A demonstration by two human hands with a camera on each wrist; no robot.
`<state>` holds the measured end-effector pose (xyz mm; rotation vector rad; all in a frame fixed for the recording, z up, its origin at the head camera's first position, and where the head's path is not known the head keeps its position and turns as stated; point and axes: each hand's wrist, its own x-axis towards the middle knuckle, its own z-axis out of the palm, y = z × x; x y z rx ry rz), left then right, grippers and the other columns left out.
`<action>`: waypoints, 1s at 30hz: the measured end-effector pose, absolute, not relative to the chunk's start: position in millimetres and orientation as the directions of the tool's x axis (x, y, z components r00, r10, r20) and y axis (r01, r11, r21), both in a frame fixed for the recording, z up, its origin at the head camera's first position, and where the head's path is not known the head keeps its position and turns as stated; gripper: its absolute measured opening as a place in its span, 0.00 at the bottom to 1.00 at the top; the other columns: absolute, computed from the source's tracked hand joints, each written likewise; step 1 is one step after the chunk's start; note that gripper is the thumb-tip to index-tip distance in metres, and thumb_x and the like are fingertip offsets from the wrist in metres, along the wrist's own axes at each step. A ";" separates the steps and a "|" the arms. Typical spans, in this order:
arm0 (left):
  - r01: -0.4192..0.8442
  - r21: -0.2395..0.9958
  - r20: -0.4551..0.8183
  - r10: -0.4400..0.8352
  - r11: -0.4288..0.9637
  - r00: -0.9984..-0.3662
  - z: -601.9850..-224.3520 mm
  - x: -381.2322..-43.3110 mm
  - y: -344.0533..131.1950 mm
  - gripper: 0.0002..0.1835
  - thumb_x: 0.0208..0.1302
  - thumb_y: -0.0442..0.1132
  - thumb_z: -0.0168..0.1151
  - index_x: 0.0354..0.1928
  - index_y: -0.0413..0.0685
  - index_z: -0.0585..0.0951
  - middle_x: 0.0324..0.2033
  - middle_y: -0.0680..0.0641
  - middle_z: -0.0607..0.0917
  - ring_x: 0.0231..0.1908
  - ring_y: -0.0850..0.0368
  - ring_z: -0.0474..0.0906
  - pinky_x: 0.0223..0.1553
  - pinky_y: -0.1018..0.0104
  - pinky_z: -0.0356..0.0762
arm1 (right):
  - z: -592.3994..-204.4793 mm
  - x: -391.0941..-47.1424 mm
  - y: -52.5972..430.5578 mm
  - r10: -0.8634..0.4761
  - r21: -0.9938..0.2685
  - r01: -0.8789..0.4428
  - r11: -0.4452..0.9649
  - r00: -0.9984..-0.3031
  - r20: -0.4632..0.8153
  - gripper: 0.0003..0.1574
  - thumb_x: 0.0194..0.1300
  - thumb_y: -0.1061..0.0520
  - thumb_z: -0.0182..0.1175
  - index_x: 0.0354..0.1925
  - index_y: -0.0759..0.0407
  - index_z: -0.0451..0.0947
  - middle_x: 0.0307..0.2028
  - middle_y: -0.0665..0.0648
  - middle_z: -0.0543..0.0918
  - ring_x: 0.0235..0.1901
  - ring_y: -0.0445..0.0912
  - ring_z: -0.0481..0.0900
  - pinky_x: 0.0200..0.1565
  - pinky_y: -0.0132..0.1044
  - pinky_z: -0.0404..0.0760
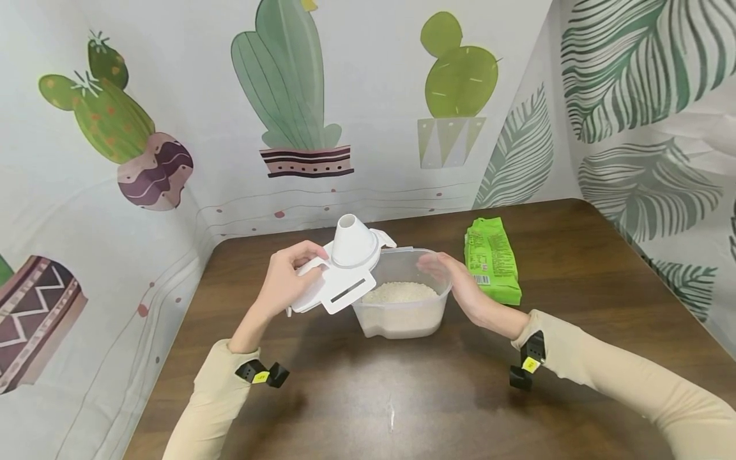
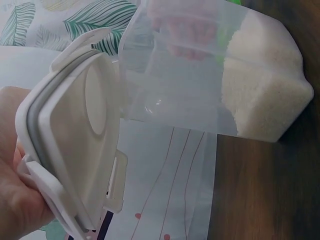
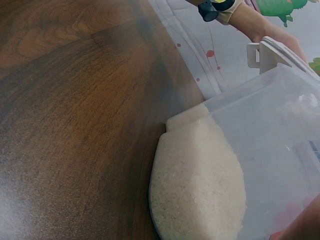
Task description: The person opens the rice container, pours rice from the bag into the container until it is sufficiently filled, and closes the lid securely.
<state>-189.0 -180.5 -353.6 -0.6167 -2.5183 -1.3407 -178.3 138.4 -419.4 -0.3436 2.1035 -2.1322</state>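
My left hand [image 1: 285,276] grips a white plastic lid [image 1: 347,284] by its left edge. A cone-shaped spout [image 1: 352,241] stands on top of it. The lid tilts beside the open mouth of a clear plastic container [image 1: 402,317], overlapping its left rim in the head view. From the left wrist the lid's underside and grey seal [image 2: 37,107] show. White rice [image 2: 267,75] fills the container's lower part. Round the container's right and back side lies my right hand [image 1: 468,291], its fingers seen blurred through the clear wall.
A bright green printed bag [image 1: 492,262] lies on the dark wooden table [image 1: 368,390], just right of my right hand. Behind the table hangs a white sheet [image 1: 379,185] with cactus and leaf prints.
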 end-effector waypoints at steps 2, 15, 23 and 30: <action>0.472 0.736 0.384 0.276 0.484 -0.881 -354.1 -189.8 -179.3 0.12 0.52 0.25 0.58 0.36 0.46 0.83 0.32 0.44 0.87 0.28 0.58 0.77 0.30 0.74 0.71 | -419.2 -178.1 138.4 -0.245 -0.998 -0.065 -0.023 -0.967 0.068 0.35 0.78 0.46 0.33 0.61 0.76 0.65 0.58 0.63 0.78 0.54 0.33 0.76 0.64 0.30 0.67; 0.486 0.763 0.318 0.407 0.426 -0.857 -353.2 -189.4 -166.8 0.12 0.53 0.26 0.61 0.39 0.45 0.83 0.32 0.45 0.86 0.26 0.59 0.78 0.27 0.74 0.72 | -418.8 -178.6 138.5 -0.257 -0.999 -0.048 -0.023 -0.965 0.052 0.36 0.78 0.46 0.33 0.63 0.75 0.63 0.61 0.69 0.73 0.57 0.38 0.75 0.71 0.46 0.60; 0.495 0.774 0.307 0.450 0.395 -0.839 -352.7 -190.8 -158.6 0.12 0.53 0.26 0.63 0.40 0.45 0.83 0.34 0.45 0.86 0.30 0.59 0.79 0.31 0.74 0.74 | -416.5 -179.4 138.9 -0.245 -1.000 -0.014 0.004 -0.970 0.013 0.36 0.77 0.43 0.34 0.63 0.70 0.65 0.62 0.65 0.74 0.61 0.45 0.72 0.71 0.50 0.58; 0.483 0.785 0.266 0.494 0.388 -0.828 -355.5 -191.2 -152.6 0.12 0.54 0.28 0.64 0.41 0.46 0.83 0.37 0.46 0.86 0.33 0.58 0.80 0.34 0.73 0.75 | -415.6 -177.6 139.0 -0.251 -0.999 0.032 0.033 -0.967 -0.039 0.38 0.76 0.41 0.32 0.67 0.68 0.62 0.63 0.60 0.71 0.66 0.55 0.63 0.71 0.52 0.54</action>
